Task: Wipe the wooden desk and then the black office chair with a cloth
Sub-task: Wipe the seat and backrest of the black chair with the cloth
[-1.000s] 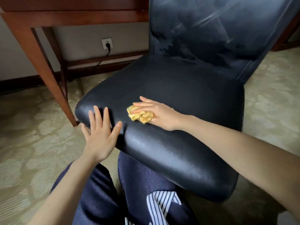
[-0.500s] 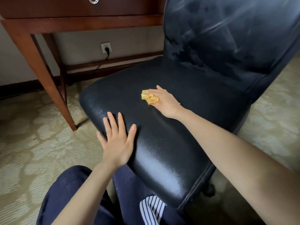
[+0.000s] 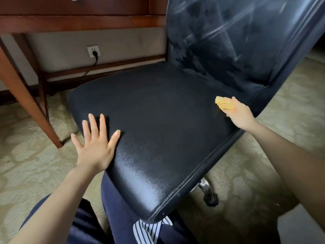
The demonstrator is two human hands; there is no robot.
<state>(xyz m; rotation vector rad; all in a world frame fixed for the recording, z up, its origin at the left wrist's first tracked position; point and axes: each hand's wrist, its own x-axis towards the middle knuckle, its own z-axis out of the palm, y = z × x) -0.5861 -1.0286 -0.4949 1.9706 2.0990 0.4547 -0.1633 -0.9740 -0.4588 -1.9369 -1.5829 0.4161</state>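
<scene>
Black, grained upholstery covers the one office chair [image 3: 167, 120] in view; its seat fills the centre, and its backrest [image 3: 228, 41], marked with pale streaks, rises at upper right. Two hands touch the seat. The left hand [image 3: 95, 143] lies flat on the near left corner, five fingers straight and spread, its grip apart and holding nothing. The right hand [image 3: 241, 114] is at the far right of the seat, just before the backrest, its grip clamped on one crumpled yellow cloth [image 3: 224, 103] held against the upholstery. One chrome base arm [image 3: 204, 186], ending in one black caster [image 3: 212, 199], shows below the seat's right edge. Behind the chair stands one wooden desk [image 3: 79, 22], two of its legs [image 3: 29, 103] visible at left. One wall socket [image 3: 93, 51] holds one black plug [image 3: 95, 54]. Patterned carpet [image 3: 26, 173] covers the floor; dark blue trousers [image 3: 119, 217] occupy the lower edge.
</scene>
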